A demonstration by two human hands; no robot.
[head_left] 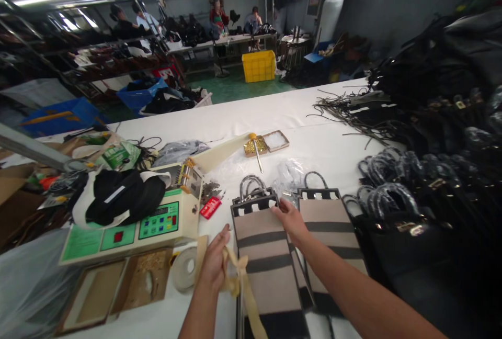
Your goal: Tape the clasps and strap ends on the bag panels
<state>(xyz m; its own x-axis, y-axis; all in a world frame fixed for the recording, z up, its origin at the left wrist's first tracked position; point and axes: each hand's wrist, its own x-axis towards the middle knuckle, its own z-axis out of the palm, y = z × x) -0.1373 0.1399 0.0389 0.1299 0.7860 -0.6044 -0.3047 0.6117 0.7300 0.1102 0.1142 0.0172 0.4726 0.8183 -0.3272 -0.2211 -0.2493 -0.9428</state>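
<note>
A striped beige and black handbag (266, 255) lies flat on the white table (298, 119) in front of me. My right hand (289, 219) rests on its upper right corner, fingers curled over the edge. My left hand (215, 264) is closed on a tan ribbon strip (241, 281) that trails down across the bag's left side. A second striped bag (333, 224) lies just to the right, partly under my right forearm.
A beige machine with a green control panel (159, 221) sits left, a tape roll (185, 272) and an open cardboard box (113, 289) below it. A screwdriver (257, 155) and small boxes of hardware (270, 143) lie farther back. Black bags (423, 192) pile at right. People sit at a far table.
</note>
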